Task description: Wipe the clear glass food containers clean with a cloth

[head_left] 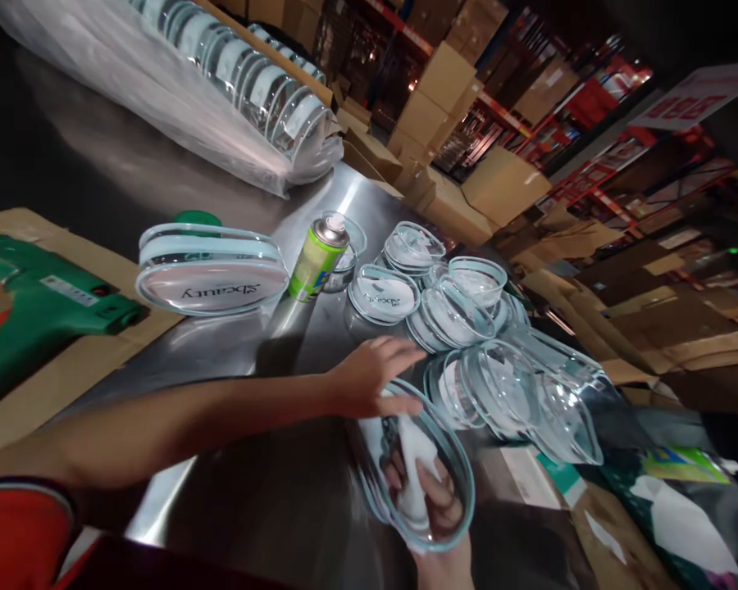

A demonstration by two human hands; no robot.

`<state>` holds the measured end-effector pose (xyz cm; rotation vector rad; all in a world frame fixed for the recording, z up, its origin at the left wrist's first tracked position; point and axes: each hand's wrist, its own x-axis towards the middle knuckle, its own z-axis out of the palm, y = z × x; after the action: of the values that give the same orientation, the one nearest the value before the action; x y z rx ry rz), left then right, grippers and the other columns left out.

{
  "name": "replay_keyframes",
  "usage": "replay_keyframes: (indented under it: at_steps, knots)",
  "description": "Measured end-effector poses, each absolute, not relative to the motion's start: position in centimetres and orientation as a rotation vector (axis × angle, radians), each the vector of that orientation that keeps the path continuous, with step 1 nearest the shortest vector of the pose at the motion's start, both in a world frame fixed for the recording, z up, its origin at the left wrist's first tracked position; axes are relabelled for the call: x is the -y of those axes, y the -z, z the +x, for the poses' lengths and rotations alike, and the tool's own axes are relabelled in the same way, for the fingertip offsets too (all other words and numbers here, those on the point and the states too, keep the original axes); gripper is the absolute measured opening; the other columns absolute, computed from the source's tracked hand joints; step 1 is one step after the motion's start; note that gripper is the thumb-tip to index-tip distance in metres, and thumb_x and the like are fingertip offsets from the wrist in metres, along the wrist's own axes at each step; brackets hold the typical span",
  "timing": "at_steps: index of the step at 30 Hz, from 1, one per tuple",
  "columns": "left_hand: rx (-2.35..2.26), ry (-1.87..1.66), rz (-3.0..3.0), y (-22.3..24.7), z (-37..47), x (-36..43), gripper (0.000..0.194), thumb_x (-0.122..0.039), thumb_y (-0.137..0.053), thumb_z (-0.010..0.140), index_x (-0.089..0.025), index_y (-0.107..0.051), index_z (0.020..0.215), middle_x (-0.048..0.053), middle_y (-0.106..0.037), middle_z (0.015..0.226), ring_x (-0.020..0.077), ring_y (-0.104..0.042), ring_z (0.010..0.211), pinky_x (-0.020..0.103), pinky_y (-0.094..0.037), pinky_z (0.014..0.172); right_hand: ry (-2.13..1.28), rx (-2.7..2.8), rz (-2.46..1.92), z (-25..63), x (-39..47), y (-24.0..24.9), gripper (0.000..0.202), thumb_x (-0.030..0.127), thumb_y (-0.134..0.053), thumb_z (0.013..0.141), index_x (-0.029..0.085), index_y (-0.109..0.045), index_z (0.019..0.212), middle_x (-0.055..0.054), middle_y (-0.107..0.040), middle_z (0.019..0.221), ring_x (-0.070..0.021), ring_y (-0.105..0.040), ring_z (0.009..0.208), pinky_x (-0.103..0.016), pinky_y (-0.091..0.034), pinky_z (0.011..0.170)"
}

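Observation:
A clear plastic pouch with pale-blue piping [464, 459] is tilted in front of me, above the metal table. My right hand [434, 492] shows through its clear plastic, fingers closed round a white cloth [415, 459]. Whether this hand is inside the pouch or behind it, I cannot tell. My left hand [372, 377] is at the pouch's upper left edge, thumb over the rim and fingers stretched out apart. Just beyond lie several similar clear pouches [504, 385] in a heap. A lettered pouch [384, 295] rests at the heap's left side.
A green spray can [318, 258] stands by another lettered pouch [212, 283]. To the left, a green glue gun [49, 291] lies on cardboard [116, 340]. A row of pouches [261, 86] in plastic film is at the back. Cardboard boxes [446, 78] and racks are beyond the table.

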<state>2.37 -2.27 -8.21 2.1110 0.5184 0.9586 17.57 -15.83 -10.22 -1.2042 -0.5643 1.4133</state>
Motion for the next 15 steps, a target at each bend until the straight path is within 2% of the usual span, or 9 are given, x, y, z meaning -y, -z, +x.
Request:
replay_keyframes:
  at_steps: [3, 5, 7, 10, 15]
  knots:
    - [-0.355, -0.826, 2.370, 7.7, 0.9, 3.8, 0.124, -0.079, -0.066, 0.053, -0.011, -0.025, 0.148, 0.026, -0.027, 0.152, 0.0434, -0.025, 0.139, 0.064, -0.016, 0.110, -1.442, 0.557, -1.217, 17.7, 16.0, 10.2, 0.019, 0.037, -0.076, 0.058, 0.029, -0.071, 0.074, 0.000, -0.048, 0.057, -0.0143, -0.043, 0.052, -0.025, -0.032, 0.043]
    - [-0.383, -0.724, 2.464, 8.0, 0.7, 4.7, 0.138, -0.085, -0.063, 0.044, -0.011, -0.014, 0.150, 0.029, -0.020, 0.153, 0.0479, -0.020, 0.139, 0.070, -0.013, 0.106, -1.457, 0.548, -1.234, 17.8, 16.2, 10.1, 0.014, 0.034, -0.076, 0.058, 0.031, -0.069, 0.070, -0.001, -0.052, 0.058, -0.0159, -0.045, 0.054, -0.028, -0.038, 0.045]
    - [-0.428, -0.679, 2.504, 8.6, 0.9, 5.3, 0.138, -0.086, -0.063, 0.043, -0.013, -0.014, 0.150, 0.029, -0.018, 0.154, 0.0477, -0.021, 0.139, 0.068, -0.020, 0.105, -1.471, 0.537, -1.264, 17.8, 16.4, 10.0, 0.014, 0.033, -0.077, 0.055, 0.032, -0.068, 0.066, -0.001, -0.056, 0.059, -0.0174, -0.048, 0.054, -0.030, -0.041, 0.047]
    - [-0.488, -0.687, 2.539, 9.4, 1.4, 5.6, 0.123, -0.079, -0.064, 0.052, -0.017, -0.022, 0.148, 0.023, -0.021, 0.155, 0.0433, -0.028, 0.136, 0.058, -0.035, 0.101, -1.470, 0.532, -1.327, 18.0, 16.8, 10.0, 0.020, 0.038, -0.079, 0.053, 0.029, -0.069, 0.068, -0.002, -0.056, 0.056, -0.0176, -0.049, 0.052, -0.029, -0.043, 0.044]
    - [-0.532, -0.681, 2.640, 9.4, 1.6, 5.6, 0.096, -0.063, -0.059, 0.070, -0.014, -0.025, 0.146, 0.024, -0.028, 0.151, 0.0424, -0.034, 0.131, 0.055, -0.039, 0.095, -1.387, 0.514, -1.397, 18.6, 16.5, 10.1, 0.025, 0.036, -0.083, 0.051, 0.025, -0.070, 0.069, 0.000, -0.057, 0.055, -0.0140, -0.052, 0.051, -0.026, -0.046, 0.050]
